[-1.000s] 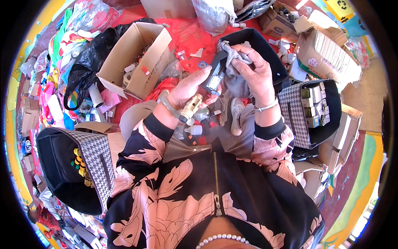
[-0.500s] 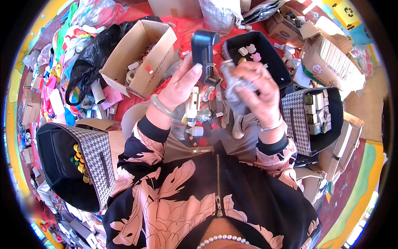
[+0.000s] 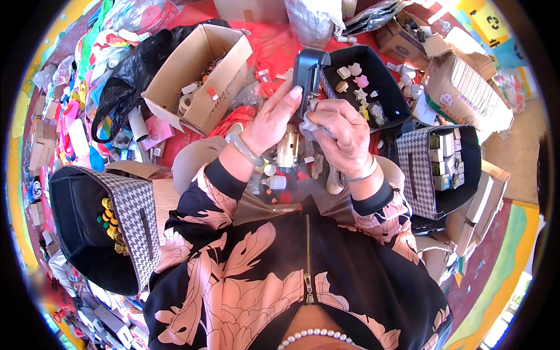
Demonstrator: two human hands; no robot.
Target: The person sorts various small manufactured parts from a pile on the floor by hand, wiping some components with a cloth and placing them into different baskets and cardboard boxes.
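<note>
My left hand (image 3: 269,127) grips a black plastic device (image 3: 310,65), long and with a hollow side, and holds it upright in front of me. Its exact kind I cannot make out. Pressed against the device's lower end is a crumpled grey cloth (image 3: 309,121), bunched in the closed fingers of my right hand (image 3: 344,133). Below the hands, between my knees, stand a cream and gold cylinder (image 3: 287,150) and a small white container (image 3: 276,182).
A cardboard box (image 3: 219,87) stands ahead to the left. Ahead to the right, a black fabric bin (image 3: 388,87) holds small pale and pink pieces. Houndstooth bins flank me: one at right (image 3: 415,172) with small boxes, another at left (image 3: 131,204) with yellow items. Loose goods crowd the left.
The cloth in my right hand has come left and now touches the device. My left hand has moved slightly right with the device, which has turned.
</note>
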